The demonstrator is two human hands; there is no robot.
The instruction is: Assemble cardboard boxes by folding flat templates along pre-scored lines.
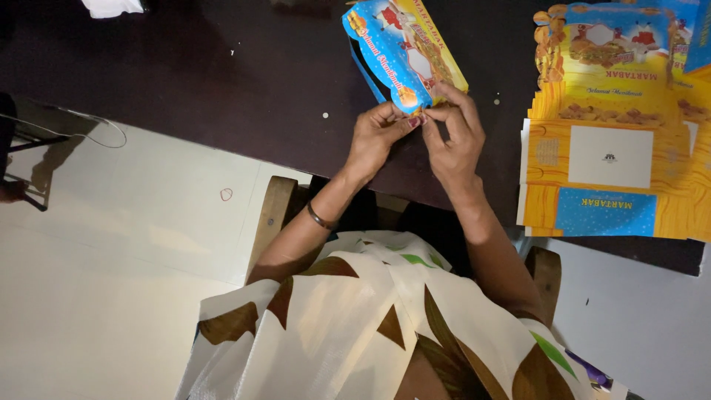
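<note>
A half-folded cardboard food box point(404, 48), blue and yellow with printed pictures, rests tilted on the dark table point(244, 81). My left hand point(374, 137) and my right hand point(455, 133) meet at the box's near corner and pinch a flap there between the fingertips. Its open side faces left. A thin bangle sits on my left wrist. My forearms reach up from my lap, which is covered by cream cloth with brown and green shapes.
A stack of flat, unfolded box blanks point(611, 148) in yellow and blue lies on the table at the right. A white scrap point(111, 7) lies at the table's far left edge. I sit on a wooden chair point(272, 215) over a pale tiled floor.
</note>
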